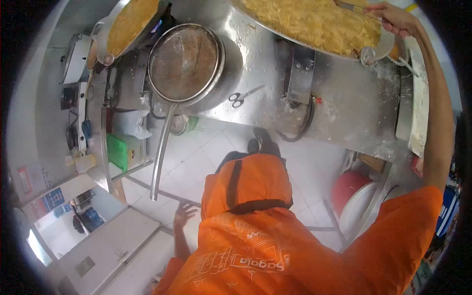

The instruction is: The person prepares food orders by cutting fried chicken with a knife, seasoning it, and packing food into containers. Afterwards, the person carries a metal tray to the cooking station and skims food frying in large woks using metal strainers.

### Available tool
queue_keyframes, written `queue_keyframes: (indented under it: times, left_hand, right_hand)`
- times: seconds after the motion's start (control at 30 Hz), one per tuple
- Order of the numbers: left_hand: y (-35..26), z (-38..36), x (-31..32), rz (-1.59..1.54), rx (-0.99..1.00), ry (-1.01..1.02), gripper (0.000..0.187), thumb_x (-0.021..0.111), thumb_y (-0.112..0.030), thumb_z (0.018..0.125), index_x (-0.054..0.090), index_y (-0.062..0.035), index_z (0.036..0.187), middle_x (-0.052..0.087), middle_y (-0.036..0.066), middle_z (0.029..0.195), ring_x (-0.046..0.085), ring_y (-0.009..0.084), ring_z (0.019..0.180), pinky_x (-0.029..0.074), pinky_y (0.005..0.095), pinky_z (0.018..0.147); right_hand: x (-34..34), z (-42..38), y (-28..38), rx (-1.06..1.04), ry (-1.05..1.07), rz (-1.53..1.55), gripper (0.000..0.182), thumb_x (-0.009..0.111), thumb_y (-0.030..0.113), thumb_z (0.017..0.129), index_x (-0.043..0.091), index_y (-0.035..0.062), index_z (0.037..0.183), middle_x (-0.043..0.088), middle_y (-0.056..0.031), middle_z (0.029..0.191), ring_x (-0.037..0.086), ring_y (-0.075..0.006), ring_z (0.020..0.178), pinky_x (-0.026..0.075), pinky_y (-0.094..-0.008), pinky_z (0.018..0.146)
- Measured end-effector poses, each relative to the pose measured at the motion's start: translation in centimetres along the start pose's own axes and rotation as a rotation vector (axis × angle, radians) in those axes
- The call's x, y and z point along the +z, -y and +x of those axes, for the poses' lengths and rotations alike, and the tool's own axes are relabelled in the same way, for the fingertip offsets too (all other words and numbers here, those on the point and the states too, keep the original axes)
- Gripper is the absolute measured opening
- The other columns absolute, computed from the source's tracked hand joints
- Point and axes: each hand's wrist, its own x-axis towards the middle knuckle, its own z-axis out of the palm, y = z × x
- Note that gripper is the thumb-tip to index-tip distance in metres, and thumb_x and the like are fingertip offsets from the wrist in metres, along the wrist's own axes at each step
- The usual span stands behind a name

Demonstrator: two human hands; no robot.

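Observation:
My right hand (393, 18) reaches over the rim of a large wide pan (373, 51) at the top right. Its fingers are closed around the handle of a metal utensil (350, 6), whose far end is cut off by the top edge of the view. Yellow frying food (309, 24) fills the pan in a thick, bubbling layer. My left hand (184, 215) hangs low beside my body, fingers apart, holding nothing. Above it juts the long handle of a round mesh strainer (184, 61), which rests over a metal pot on the steel counter.
Scissors (241, 97) lie on the steel counter (344, 108) near its front edge. At the upper left stands a second pan (129, 29) of yellow contents. A green basket (117, 152) sits on a shelf below, and a red tub (350, 189) is under the counter at right.

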Motion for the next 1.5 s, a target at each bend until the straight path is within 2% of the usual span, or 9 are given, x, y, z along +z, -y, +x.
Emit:
queue_keyframes:
  times: [0.07, 0.1, 0.2, 0.27, 0.63, 0.73, 1.0, 1.1, 1.5]
  left_hand:
    - [-3.0, -2.1, -0.7, 0.098, 0.048, -0.072, 0.077, 0.041, -0.067, 0.099, 0.040, -0.0073, 0.148, 0.061, 0.019, 0.132, 0.068, 0.0327, 0.106, 0.056, 0.0467, 0.088]
    - [-4.5, -2.8, -0.7, 0.165, 0.086, -0.132, 0.080, 0.042, -0.068, 0.098, 0.038, -0.0074, 0.149, 0.061, 0.019, 0.132, 0.068, 0.0327, 0.107, 0.056, 0.0453, 0.088]
    - [-7.4, -2.4, -0.9, 0.256, 0.271, -0.193, 0.086, 0.043, -0.073, 0.094, 0.035, -0.0085, 0.151, 0.061, 0.017, 0.131, 0.066, 0.0326, 0.110, 0.054, 0.0425, 0.088]
    - [-7.4, -0.7, -1.6, 0.261, 0.386, -0.134, 0.085, 0.043, -0.072, 0.095, 0.033, -0.0098, 0.152, 0.060, 0.016, 0.131, 0.065, 0.0327, 0.112, 0.054, 0.0446, 0.087]
    - [-15.5, 5.8, 7.7, -0.136, 0.331, 0.031, 0.078, 0.029, -0.070, 0.100, 0.034, -0.0140, 0.154, 0.055, 0.016, 0.140, 0.060, 0.0349, 0.114, 0.047, 0.0511, 0.092]
    - [-23.2, 1.2, 12.2, -0.542, 0.265, 0.260, 0.082, 0.031, -0.070, 0.100, 0.036, -0.0069, 0.152, 0.058, 0.023, 0.133, 0.066, 0.0298, 0.093, 0.052, 0.0333, 0.075]
    - [-29.6, 1.9, 13.9, -0.062, 0.170, 0.504, 0.047, 0.054, -0.040, 0.103, 0.055, -0.0059, 0.135, 0.061, 0.005, 0.091, 0.049, 0.0067, 0.059, 0.037, 0.0189, 0.046]
    - [-29.6, 3.3, 13.7, -0.059, 0.082, 0.516, 0.034, 0.064, -0.025, 0.099, 0.056, -0.0064, 0.126, 0.041, -0.006, 0.070, 0.035, 0.0028, 0.047, 0.023, 0.0195, 0.037]
    - [-29.9, -1.6, 14.6, 0.393, 0.527, 0.227, 0.029, 0.064, -0.023, 0.098, 0.052, 0.0020, 0.107, 0.045, -0.001, 0.059, 0.043, 0.0094, 0.042, 0.037, 0.0276, 0.038]
  right_hand:
    - [0.4, -2.9, 5.7, 0.081, 0.210, 0.157, 0.025, 0.047, 0.023, 0.106, 0.065, 0.0074, 0.100, 0.042, 0.0029, 0.053, 0.029, -0.0076, 0.041, 0.025, -0.0272, 0.037]
    - [1.3, -2.1, 5.1, 0.030, 0.180, 0.233, 0.035, 0.045, 0.014, 0.105, 0.060, 0.0053, 0.135, 0.042, 0.0028, 0.054, 0.029, -0.0093, 0.043, 0.024, -0.0285, 0.039]
    - [3.1, -2.3, 3.2, 0.007, -0.001, 0.570, 0.021, 0.058, 0.012, 0.100, 0.071, 0.0055, 0.115, 0.057, 0.0064, 0.064, 0.041, -0.0037, 0.046, 0.034, -0.0227, 0.040]
    - [3.3, -3.0, -0.9, -0.099, -0.061, 0.344, 0.047, 0.045, 0.035, 0.107, 0.048, 0.0119, 0.148, 0.041, 0.0069, 0.050, 0.032, -0.0028, 0.034, 0.024, -0.0212, 0.028]
    - [8.4, -15.5, 0.6, 0.111, -0.250, 0.604, 0.042, 0.044, 0.034, 0.107, 0.054, 0.0178, 0.145, 0.039, 0.0058, 0.055, 0.032, -0.0045, 0.038, 0.024, -0.0233, 0.032]
    - [10.3, -16.3, 1.2, 0.077, -0.345, 0.537, 0.043, 0.046, 0.032, 0.105, 0.055, 0.0136, 0.144, 0.044, 0.0021, 0.056, 0.038, -0.0080, 0.040, 0.030, -0.0258, 0.035]
    - [14.6, -14.3, 4.9, -0.094, -0.666, 0.368, 0.042, 0.046, 0.024, 0.104, 0.057, 0.0026, 0.139, 0.058, -0.0085, 0.060, 0.050, -0.0142, 0.043, 0.044, -0.0337, 0.045]
    - [15.3, -14.1, 6.5, -0.032, -0.594, 0.532, 0.041, 0.045, 0.023, 0.106, 0.055, 0.0063, 0.142, 0.052, -0.0017, 0.057, 0.040, -0.0095, 0.036, 0.029, -0.0276, 0.033]
    - [19.1, -16.3, 15.3, -0.012, -0.552, 0.964, 0.043, 0.044, 0.022, 0.105, 0.048, 0.0075, 0.146, 0.048, 0.0008, 0.057, 0.038, -0.0082, 0.037, 0.025, -0.0263, 0.032]
